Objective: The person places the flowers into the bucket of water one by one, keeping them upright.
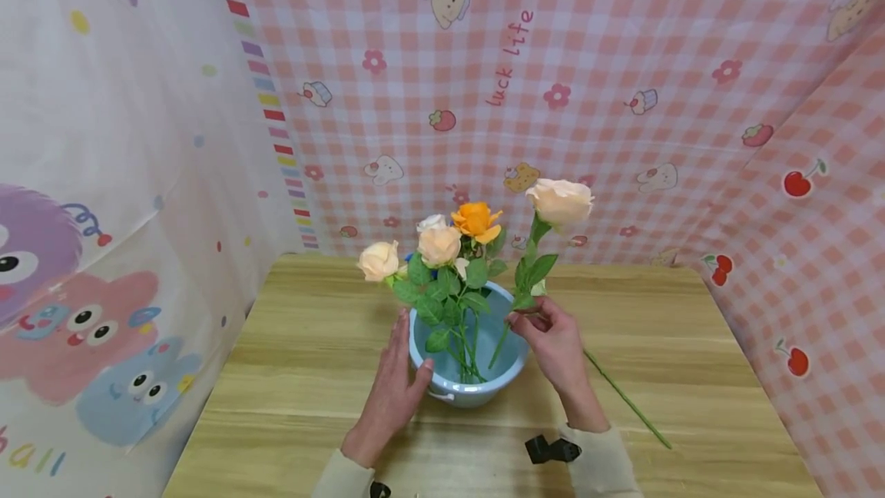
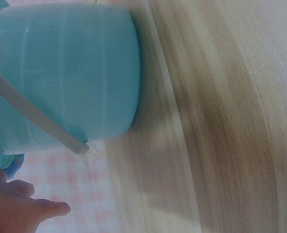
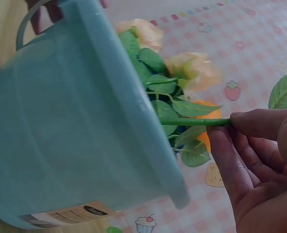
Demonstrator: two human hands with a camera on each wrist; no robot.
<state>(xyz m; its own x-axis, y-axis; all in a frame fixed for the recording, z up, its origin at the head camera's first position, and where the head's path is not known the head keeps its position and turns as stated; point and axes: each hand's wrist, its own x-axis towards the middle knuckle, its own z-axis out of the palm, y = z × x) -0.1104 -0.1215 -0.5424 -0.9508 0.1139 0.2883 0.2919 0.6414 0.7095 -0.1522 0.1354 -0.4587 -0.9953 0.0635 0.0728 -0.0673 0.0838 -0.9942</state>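
Observation:
A light blue bucket (image 1: pixel 465 396) stands on the table, holding several roses on leafy green stems. My left hand (image 1: pixel 392 384) rests at the bucket's left rim with its fingers extended. At the right rim, my right hand (image 1: pixel 557 346) pinches the stem of a pale peach rose (image 1: pixel 561 201) between thumb and fingers. That stem (image 3: pixel 194 122) slants down with its lower end inside the bucket. Among the roses in the bucket are an orange rose (image 1: pixel 475 220), a peach rose (image 1: pixel 439 245) and another peach rose leaning over the left (image 1: pixel 379 260).
A bare green stem (image 1: pixel 628 400) lies on the wooden table (image 1: pixel 304 375) to the right, its upper end hidden behind my right hand. The bucket's pale carrying handle (image 2: pixel 34 111) hangs down its side. Pink checked cloth (image 1: pixel 387 121) stands behind the table.

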